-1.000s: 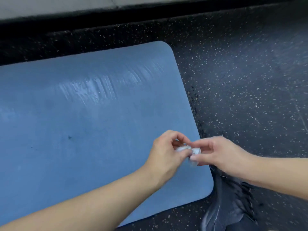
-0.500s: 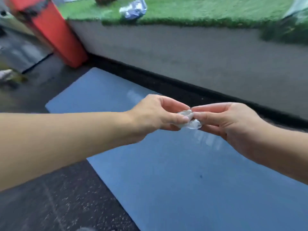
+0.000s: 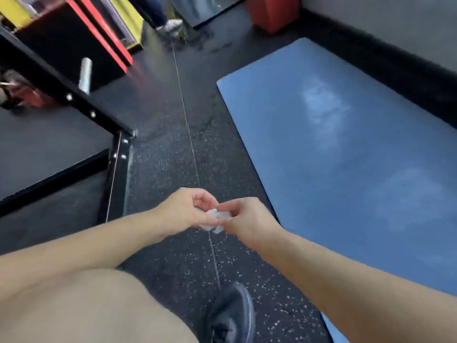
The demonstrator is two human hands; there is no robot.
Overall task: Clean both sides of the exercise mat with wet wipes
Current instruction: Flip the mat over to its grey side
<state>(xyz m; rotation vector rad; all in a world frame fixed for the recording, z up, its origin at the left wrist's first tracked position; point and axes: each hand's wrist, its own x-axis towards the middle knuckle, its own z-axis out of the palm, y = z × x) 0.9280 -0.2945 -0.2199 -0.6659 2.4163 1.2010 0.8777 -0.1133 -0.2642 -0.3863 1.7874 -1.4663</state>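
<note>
Swung away from the wall, the view is now turned along the gym floor, and the long blue foam exercise mat (image 3: pixel 346 154), which lay directly under the hands a second ago, is seen off to their right, flat on the floor. Both hands have been carried off the mat and are held above bare floor just beside its near long edge. The crumpled white wet wipe (image 3: pixel 214 220) is pinched between them as before: the left hand (image 3: pixel 183 210) is curled round one side of the wad, the right hand (image 3: pixel 243 219) nips the other with thumb and fingertips. Pale damp streaks are left on the mat's upper face, so that side is judged wiped at least in part; the wipe looks balled up for discarding or refolding, though which cannot be told, and the underside is presumably yet to be done.

Beneath the hands lies black rubber flooring (image 3: pixel 173 169) flecked with white, crossed by a thin seam line. Left of the mat a black steel frame with a platform (image 3: pixel 61 134) is seen; beyond it, red and yellow boxes (image 3: pixel 108 33). A red block (image 3: pixel 272 11) stands past the mat's far end, and a dark skirting (image 3: pixel 395 63) runs along its far side
</note>
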